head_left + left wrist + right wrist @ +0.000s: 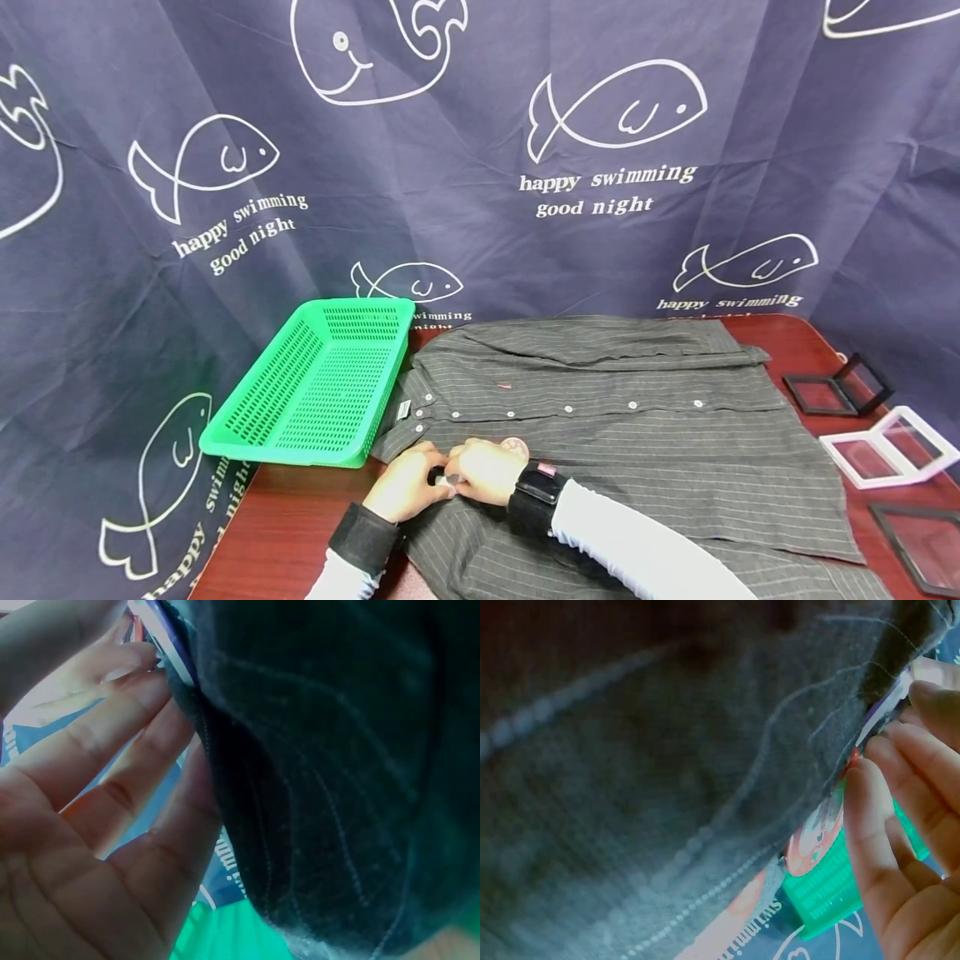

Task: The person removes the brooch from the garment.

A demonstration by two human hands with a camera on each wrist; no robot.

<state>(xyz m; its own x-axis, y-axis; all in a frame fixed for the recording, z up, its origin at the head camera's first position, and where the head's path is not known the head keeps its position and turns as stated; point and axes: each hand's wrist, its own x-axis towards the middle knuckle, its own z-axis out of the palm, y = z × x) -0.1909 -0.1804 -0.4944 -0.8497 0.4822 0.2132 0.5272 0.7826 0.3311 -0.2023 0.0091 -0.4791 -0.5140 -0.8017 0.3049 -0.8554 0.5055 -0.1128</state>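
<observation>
A dark grey pinstriped shirt (645,475) lies spread on the table, its collar to the left and its white buttons in a row. My left hand (408,483) and right hand (483,471) meet at the cloth just below the collar, fingers pinching at it. A small white piece (447,481) shows between them. In the right wrist view, fingertips touch a thin white strip (883,709) with a purple edge along the cloth. The left wrist view shows this strip (166,641) beside dark fabric. A round red-and-white disc (514,448) sits by my right hand.
An open green plastic basket (341,400) stands at the left, tilted in this view. Along the right edge lie a black hinged frame (832,392), a white hinged frame (885,454) and another dark frame (930,550). A blue printed curtain (480,225) hangs behind the table.
</observation>
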